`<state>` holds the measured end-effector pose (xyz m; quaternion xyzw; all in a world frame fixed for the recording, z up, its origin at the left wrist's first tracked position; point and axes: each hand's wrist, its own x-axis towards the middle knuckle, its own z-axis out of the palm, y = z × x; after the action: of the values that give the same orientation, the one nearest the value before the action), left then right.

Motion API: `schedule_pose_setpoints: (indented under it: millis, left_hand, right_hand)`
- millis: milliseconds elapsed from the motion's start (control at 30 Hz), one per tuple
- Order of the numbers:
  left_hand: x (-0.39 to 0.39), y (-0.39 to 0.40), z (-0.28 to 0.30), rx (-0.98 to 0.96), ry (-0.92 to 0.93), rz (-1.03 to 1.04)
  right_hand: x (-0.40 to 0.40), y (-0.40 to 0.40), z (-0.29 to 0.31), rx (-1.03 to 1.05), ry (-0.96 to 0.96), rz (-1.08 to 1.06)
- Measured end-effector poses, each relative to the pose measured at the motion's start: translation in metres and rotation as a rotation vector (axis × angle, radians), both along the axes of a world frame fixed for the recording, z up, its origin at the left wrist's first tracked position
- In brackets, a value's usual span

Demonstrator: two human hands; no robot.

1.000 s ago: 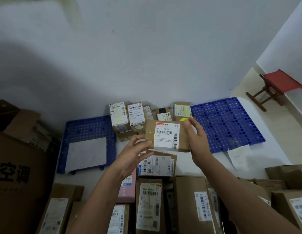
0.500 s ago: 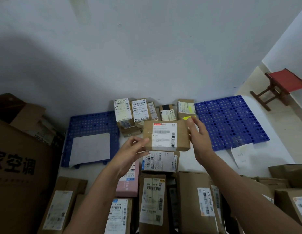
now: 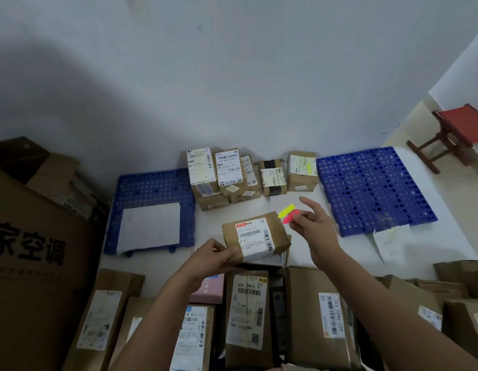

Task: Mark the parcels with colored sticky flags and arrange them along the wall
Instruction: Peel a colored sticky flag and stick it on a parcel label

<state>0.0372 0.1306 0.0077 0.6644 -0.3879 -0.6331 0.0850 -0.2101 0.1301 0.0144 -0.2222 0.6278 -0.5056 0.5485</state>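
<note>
While I hold this mid-air, the risks line up like so:

Parcel: the parcel (image 3: 255, 238) sits tilted in my left hand (image 3: 209, 259), gripped only at its 7 o'clock corner, label up, above the loose boxes (image 3: 247, 317) at 6 o'clock. One corner is a thin hold; I reckon it could twist out and drop onto them.

Left hand: fingers curled round that corner, thumb on top.

Right hand: my right hand (image 3: 311, 224) is off the parcel, just at its 2 o'clock. Thumb and a finger pinch the flags (image 3: 287, 214), forefinger stretched out free.

Flags: a yellow one and a pink one, fanned together and touching. The danger as I see it: both come down at once, or the wrong colour lands. They may also stick to each other or to my fingertip, not the cardboard.

Label: a flag laid over the barcode would hide it, so I'd aim for bare cardboard at the edge.

Row: the row (image 3: 252, 174) stands against the wall (image 3: 232, 76) at 12 o'clock, upright and tightly packed; the end box carries a yellow flag. Shoving this parcel in carelessly could topple the leaners.

Mats: blue mats (image 3: 374, 188) flank the row at 10 and 2 o'clock, with paper sheets on them; a stray flag could catch there.
</note>
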Motion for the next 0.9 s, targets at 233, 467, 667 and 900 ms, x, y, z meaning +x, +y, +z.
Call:
schedule_pose_setpoints:
  millis: [233, 467, 667, 900]
  left_hand:
    - [-0.006, -0.012, 0.021, -0.459, -0.414, -0.155]
    - [-0.052, -0.018, 0.036, -0.417, 0.1, -0.011]
    - [-0.057, -0.022, 0.03, -0.323, 0.175, 0.036]
    - [-0.06, -0.029, 0.039, -0.323, 0.211, 0.028]
  right_hand:
    - [0.013, 0.004, 0.002, -0.003, -0.039, 0.094]
    - [0.029, 0.002, 0.007, 0.008, 0.096, 0.231]
    - [0.029, 0.001, 0.009, -0.014, 0.131, 0.236]
    - [0.029, -0.003, 0.01, -0.029, 0.121, 0.235]
